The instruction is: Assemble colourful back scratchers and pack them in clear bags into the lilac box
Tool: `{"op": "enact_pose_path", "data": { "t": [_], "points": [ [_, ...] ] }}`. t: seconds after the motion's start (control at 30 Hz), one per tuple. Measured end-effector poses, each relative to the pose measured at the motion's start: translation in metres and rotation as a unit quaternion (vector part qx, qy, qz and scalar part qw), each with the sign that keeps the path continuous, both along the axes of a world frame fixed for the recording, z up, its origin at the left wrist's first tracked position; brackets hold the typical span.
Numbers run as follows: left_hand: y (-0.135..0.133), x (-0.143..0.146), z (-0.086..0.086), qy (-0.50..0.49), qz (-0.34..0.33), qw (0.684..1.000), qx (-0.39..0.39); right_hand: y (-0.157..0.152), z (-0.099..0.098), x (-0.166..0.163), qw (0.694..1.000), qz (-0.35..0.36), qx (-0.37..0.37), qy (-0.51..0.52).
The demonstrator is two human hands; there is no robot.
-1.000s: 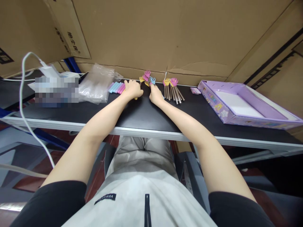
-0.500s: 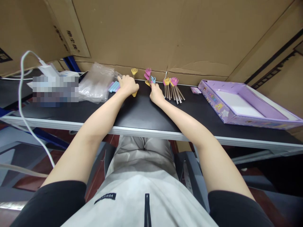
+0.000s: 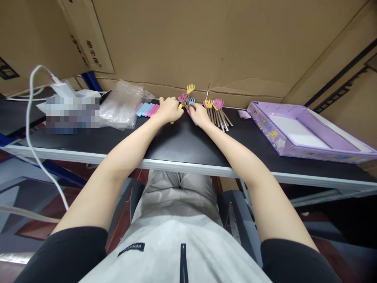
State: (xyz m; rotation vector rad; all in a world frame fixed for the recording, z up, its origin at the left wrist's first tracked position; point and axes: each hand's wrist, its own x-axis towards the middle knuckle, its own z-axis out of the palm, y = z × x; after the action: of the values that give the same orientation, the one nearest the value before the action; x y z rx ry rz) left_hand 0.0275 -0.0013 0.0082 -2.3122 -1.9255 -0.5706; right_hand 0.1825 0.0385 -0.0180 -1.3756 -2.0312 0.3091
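Note:
My left hand [image 3: 171, 111] is closed around a yellow back scratcher [image 3: 191, 88], whose claw head slants up and to the right. Close by, my right hand [image 3: 200, 114] has its fingers bent around a back scratcher with a pink part at the fingertips; its rod is mostly hidden. A pink claw head [image 3: 182, 97] and a blue claw head [image 3: 191, 100] show between the hands. Left of my left hand lies a row of purple, blue and pink handles [image 3: 149, 110]. Beyond my right hand are several metal rods [image 3: 220, 118] with yellow and pink claw heads.
Clear plastic bags [image 3: 121, 106] lie on the black table [image 3: 188, 145] to the left, beside a blurred-out item and a white cable [image 3: 28, 118]. A purple box tray [image 3: 277, 135] stands at right, near a small card [image 3: 244, 114]. Cardboard walls [image 3: 165, 43] rise behind.
My left hand has moved right, and its yellow back scratcher now tilts toward my right hand. More of the pink handles show. My right hand has shifted slightly right.

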Motion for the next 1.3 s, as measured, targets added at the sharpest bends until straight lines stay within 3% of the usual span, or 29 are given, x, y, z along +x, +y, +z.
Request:
{"op": "enact_pose_path", "data": {
  "t": [0.07, 0.17, 0.3, 0.5, 0.73, 1.3],
  "points": [
    [-0.001, 0.001, 0.0, -0.003, -0.032, 0.999, 0.009, 0.006, 0.005, 0.004, 0.991, -0.006, -0.007, 0.133],
    [-0.006, 0.005, 0.001, -0.008, -0.076, 0.997, 0.027, 0.007, 0.012, 0.011, 0.948, 0.003, -0.076, 0.31],
    [-0.016, 0.013, 0.005, -0.02, -0.102, 0.994, 0.036, -0.005, 0.022, 0.014, 0.895, 0.044, -0.157, 0.414],
    [-0.023, 0.02, 0.007, -0.037, -0.083, 0.995, 0.03, -0.018, 0.034, 0.007, 0.879, 0.084, -0.159, 0.442],
    [-0.017, 0.028, 0.012, -0.049, -0.124, 0.99, 0.036, -0.014, 0.047, 0.014, 0.876, 0.047, -0.167, 0.45],
    [-0.019, 0.036, 0.027, -0.02, -0.127, 0.991, 0.037, -0.018, 0.07, 0.024, 0.889, 0.014, -0.164, 0.427]
  ]
}}
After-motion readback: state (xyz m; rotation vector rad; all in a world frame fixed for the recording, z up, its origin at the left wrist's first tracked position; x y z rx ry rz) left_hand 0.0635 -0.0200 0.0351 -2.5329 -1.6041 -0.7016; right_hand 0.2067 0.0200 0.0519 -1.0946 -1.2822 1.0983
